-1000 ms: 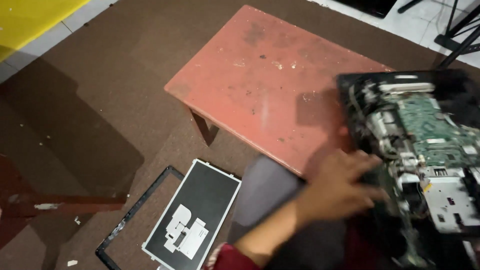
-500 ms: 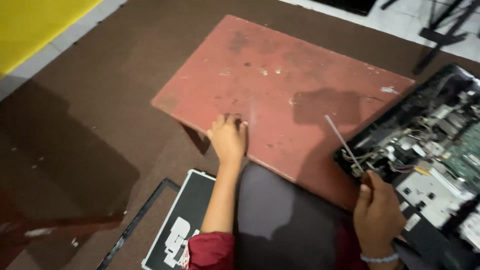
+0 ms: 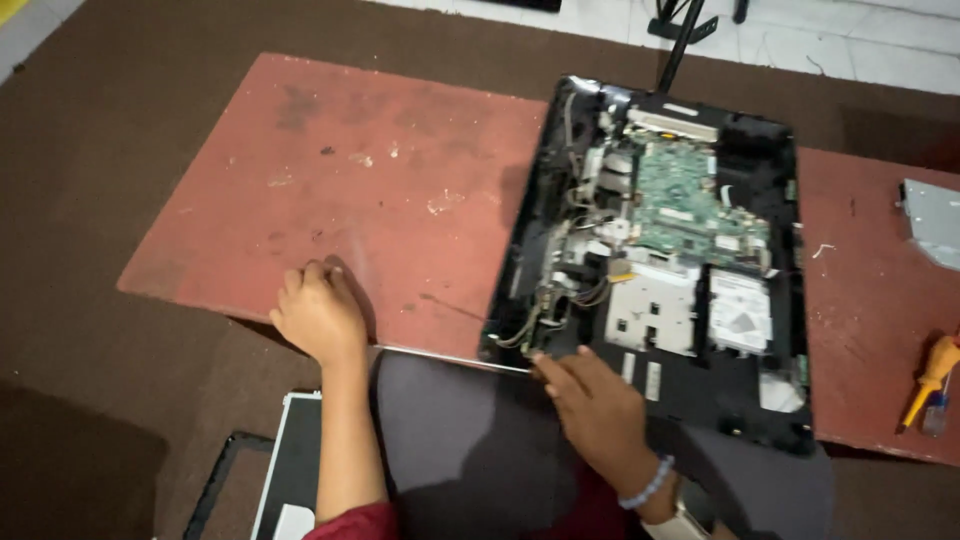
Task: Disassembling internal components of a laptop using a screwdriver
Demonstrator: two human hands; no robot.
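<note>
- The right hand (image 3: 600, 415) is resting on the near left corner of the opened computer chassis (image 3: 660, 270), fingers extended and held loosely together, pinching nothing.
- The left hand (image 3: 320, 315) is pressing on the near edge of the red table (image 3: 330, 190), well left of the chassis, fingers curled into a loose fist.
- The chassis is lying flat on the table, its green circuit board (image 3: 685, 205) showing at the far half.
- An orange-handled screwdriver (image 3: 928, 380) is lying on the table, right of the chassis.
- A grey metal plate (image 3: 932, 222) is lying farther right, at the table edge.
</note>
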